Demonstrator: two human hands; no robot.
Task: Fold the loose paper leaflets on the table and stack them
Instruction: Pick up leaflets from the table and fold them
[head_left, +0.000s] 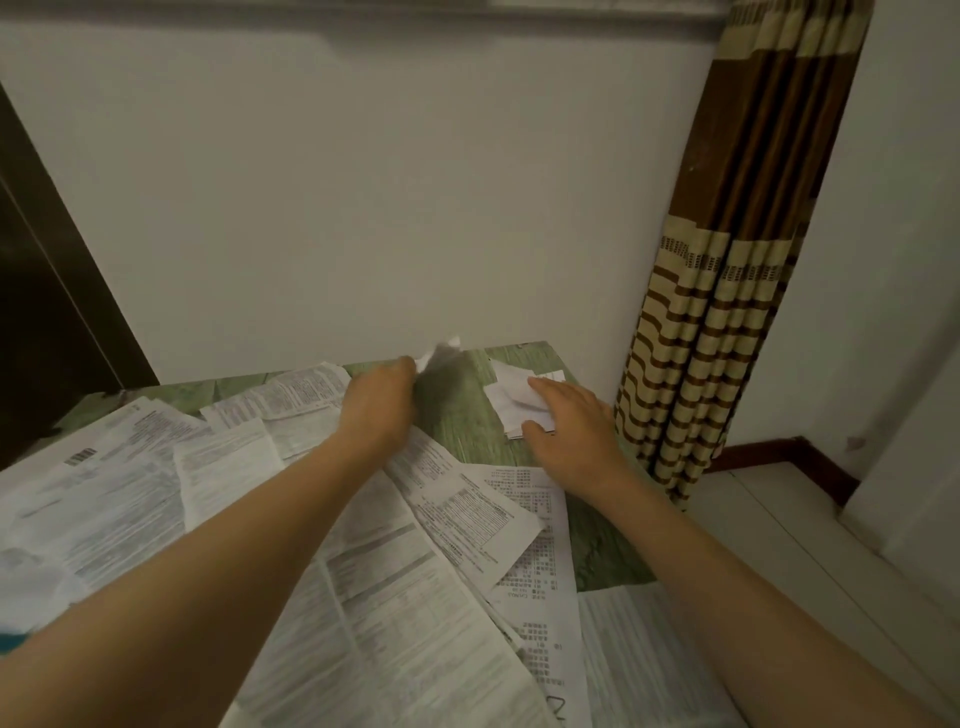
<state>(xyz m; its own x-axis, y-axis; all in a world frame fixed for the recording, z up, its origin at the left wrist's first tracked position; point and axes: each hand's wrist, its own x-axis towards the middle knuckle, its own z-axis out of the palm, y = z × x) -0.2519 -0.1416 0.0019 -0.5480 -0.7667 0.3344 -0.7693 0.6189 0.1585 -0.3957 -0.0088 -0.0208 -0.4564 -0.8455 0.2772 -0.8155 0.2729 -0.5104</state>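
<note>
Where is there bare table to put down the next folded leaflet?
Bare green table shows between the left hand, gripping a leaflet, and the folded stack under the right hand, plus a strip by the right edge near the curtain. The left and near sides are crowded with loose leaflets.

Matt printed paper leaflets (363, 587), green wood-grain table (467, 431), woven cloth curtain (727, 291)
</note>
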